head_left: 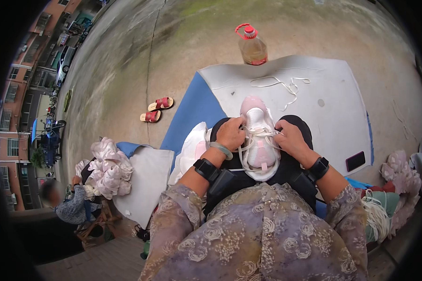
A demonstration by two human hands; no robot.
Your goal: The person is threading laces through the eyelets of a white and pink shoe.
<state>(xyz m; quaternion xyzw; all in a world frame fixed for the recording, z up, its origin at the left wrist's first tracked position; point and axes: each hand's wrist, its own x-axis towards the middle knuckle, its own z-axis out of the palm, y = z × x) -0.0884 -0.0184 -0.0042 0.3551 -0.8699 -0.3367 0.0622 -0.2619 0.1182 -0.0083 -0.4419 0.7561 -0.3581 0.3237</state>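
Observation:
A pink and white sneaker [257,151] lies across my lap, its toe pointing away from me. A white shoelace [260,132] is threaded through its eyelets, with loose lengths at both sides. My left hand [230,134] is closed at the shoe's left edge, pinching the lace there; its fingertips are partly hidden. On the opposite side, my right hand [291,139] pinches the lace between thumb and finger, drawn out from the eyelets. Another white and pink shoe [192,152] sits just left of my left knee, partly covered by my arm.
A white sheet [333,93] with blue backing bears loose laces [290,89] and a phone [355,161]. Beyond it stands an oil bottle [253,49]. Red slippers [157,110] lie left. Shoe piles [111,168] flank me; a lace bundle [377,213] is right. Another person [72,203] sits far left.

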